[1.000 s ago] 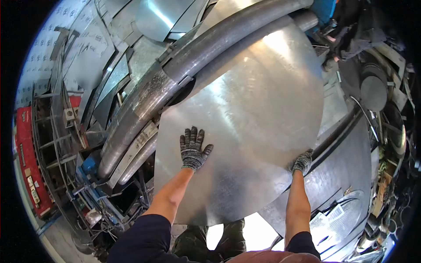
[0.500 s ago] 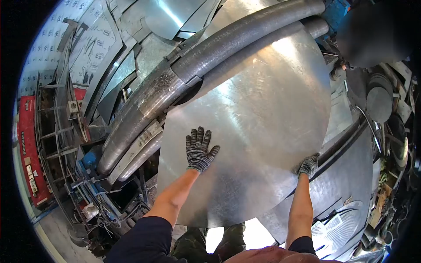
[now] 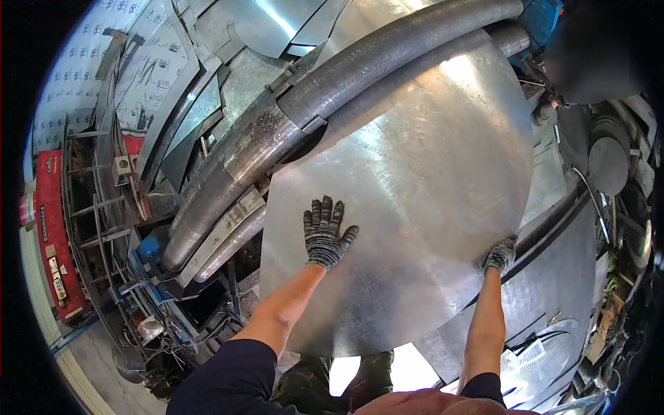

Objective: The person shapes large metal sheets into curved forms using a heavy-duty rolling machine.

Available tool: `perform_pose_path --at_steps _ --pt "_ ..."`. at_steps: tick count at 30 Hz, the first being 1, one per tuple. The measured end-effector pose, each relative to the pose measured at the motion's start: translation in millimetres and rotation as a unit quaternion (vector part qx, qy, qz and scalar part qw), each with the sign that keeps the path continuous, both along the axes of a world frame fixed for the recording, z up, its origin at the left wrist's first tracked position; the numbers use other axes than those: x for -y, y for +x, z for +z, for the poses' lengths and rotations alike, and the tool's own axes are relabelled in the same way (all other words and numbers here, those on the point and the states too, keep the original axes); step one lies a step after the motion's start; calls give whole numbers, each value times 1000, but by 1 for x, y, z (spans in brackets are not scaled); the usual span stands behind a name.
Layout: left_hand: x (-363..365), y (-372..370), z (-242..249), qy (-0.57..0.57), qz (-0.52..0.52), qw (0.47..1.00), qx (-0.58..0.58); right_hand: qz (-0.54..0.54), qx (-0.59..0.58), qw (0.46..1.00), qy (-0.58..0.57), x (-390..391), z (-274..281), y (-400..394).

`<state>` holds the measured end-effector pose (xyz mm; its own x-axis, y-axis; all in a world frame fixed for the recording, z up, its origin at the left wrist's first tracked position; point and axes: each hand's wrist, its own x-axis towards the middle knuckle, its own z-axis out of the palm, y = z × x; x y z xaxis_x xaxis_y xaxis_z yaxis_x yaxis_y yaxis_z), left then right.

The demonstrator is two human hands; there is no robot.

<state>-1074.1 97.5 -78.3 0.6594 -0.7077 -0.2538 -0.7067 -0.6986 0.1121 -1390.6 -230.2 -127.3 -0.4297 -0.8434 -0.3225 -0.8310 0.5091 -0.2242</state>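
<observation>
A large shiny metal sheet (image 3: 429, 187) with a rounded right edge lies in front of me. My left hand (image 3: 328, 234), in a black-and-grey knit glove, rests flat on its left part with the fingers spread. At the lower right edge my right hand (image 3: 499, 254), gloved alike, is closed around the rim. Its fingertips are partly hidden. Beyond the sheet's upper left side runs a thick, curved steel pipe (image 3: 360, 72), which the sheet meets or lies close to.
Flat metal sheets (image 3: 532, 290) lie at lower right, and round discs (image 3: 609, 164) are stacked at the right. A red panel (image 3: 57, 235) stands at far left beside a metal rack (image 3: 97, 207). A blurred dark shape (image 3: 591, 55) fills the upper right.
The whole view has shifted slightly, so the sheet, pipe and both hands appear a little further right. Both hands keep the same places on the sheet.
</observation>
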Motion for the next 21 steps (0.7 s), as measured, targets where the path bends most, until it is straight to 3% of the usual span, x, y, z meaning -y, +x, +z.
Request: perform_pose_path --at_steps 5,14,21 --pt "3 1 -1 6 6 1000 6 -22 43 999 -9 7 5 8" --pt "10 -1 -2 -3 12 1000 5 12 -31 998 50 22 9 14" --pt "12 -1 -6 -2 14 1000 13 12 3 998 64 31 0 13"
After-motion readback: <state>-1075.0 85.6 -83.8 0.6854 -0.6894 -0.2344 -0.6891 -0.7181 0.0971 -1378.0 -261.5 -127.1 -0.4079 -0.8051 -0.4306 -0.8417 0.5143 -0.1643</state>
